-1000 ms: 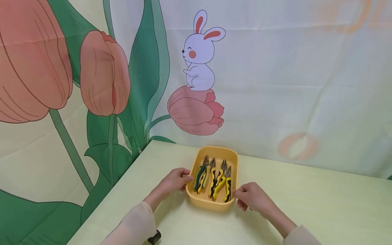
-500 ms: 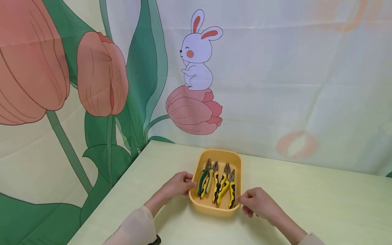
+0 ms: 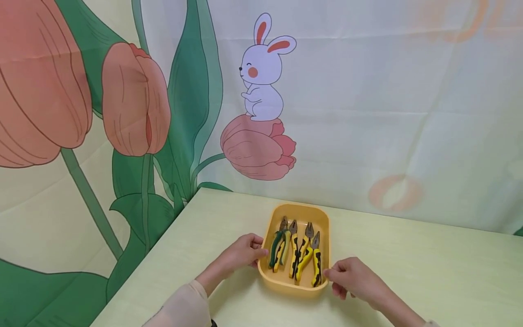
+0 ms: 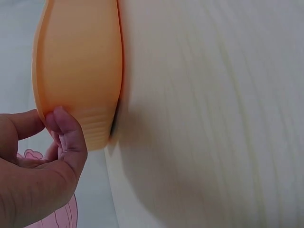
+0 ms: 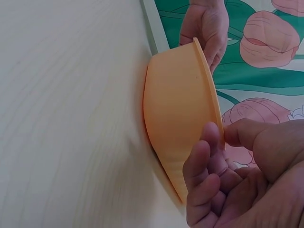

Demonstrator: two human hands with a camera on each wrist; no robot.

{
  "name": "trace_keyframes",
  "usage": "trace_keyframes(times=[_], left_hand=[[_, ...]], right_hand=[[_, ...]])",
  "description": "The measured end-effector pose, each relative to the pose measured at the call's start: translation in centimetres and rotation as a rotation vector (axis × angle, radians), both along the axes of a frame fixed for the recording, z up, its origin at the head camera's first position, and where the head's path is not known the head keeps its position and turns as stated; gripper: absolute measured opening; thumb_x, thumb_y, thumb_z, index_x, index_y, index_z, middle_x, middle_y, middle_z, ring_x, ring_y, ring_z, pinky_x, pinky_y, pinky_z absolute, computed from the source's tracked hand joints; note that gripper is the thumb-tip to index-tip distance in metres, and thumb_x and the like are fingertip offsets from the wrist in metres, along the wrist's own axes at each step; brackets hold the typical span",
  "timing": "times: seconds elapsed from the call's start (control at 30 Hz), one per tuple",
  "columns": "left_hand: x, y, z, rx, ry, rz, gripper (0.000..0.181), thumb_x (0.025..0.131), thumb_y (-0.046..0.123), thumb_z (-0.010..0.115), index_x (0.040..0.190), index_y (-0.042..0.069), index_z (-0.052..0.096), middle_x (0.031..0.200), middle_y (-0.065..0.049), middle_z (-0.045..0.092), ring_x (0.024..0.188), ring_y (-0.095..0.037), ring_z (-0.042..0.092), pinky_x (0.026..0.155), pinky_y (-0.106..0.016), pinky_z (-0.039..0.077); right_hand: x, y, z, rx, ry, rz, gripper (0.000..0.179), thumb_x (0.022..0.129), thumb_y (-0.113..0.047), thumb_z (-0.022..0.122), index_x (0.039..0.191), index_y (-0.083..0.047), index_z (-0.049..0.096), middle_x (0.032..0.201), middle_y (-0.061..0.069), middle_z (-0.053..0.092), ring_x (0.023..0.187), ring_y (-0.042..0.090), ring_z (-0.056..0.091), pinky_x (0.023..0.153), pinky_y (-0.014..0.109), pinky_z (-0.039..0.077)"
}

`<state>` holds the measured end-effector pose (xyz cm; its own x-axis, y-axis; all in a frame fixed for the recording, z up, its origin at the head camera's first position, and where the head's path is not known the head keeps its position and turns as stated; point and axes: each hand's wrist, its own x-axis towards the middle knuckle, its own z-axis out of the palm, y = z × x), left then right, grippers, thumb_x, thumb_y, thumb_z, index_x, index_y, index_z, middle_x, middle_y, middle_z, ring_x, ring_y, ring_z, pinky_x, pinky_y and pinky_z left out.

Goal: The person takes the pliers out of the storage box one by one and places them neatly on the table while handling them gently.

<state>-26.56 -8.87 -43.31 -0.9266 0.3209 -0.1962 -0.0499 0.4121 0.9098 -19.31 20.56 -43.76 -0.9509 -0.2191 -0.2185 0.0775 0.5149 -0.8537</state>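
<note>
A yellow-orange plastic bin [image 3: 292, 290] with rounded corners stands between both hands, low over or on the tabletop; I cannot tell whether its base touches. Inside lie several pliers: a green-handled pair [image 3: 276, 249] at the left and yellow-and-black pairs [image 3: 304, 262] beside it, their jaws pointing to the far end. My left hand [image 3: 242, 254] pinches the bin's left rim, thumb on the inner side; the left wrist view shows fingers [image 4: 66, 128] against the outer wall. At the near right corner, my right hand [image 3: 354, 280] pinches the rim between thumb and fingers [image 5: 209, 142].
A pale yellow-green table [image 3: 408, 254] extends widely to the right. Behind it hangs a printed cloth [image 3: 347, 113] with tulips and a white rabbit [image 3: 263, 81]. The table's left edge runs beside my left forearm [image 3: 184, 302].
The bin, with the pliers in it, has moved to the right and a little nearer to me. Both hands have moved along with it, keeping their hold on the rim.
</note>
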Motion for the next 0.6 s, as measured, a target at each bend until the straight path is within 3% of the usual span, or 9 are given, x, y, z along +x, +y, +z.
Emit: trace_keyframes(times=[0.6], left_hand=[[1.2,2.0,-0.5,0.072,-0.047,-0.025,0.029,0.098,0.004,0.069,0.121,-0.006,0.054,0.099,-0.011,0.064,0.082,-0.02,0.066,0.071,-0.034,0.059]], right_hand=[[1.7,2.5,0.1,0.017,-0.07,0.003,0.034,0.101,-0.03,0.066,0.08,-0.004,0.064,0.065,0.002,0.065,0.058,0.013,0.054,0.052,0.025,0.037]])
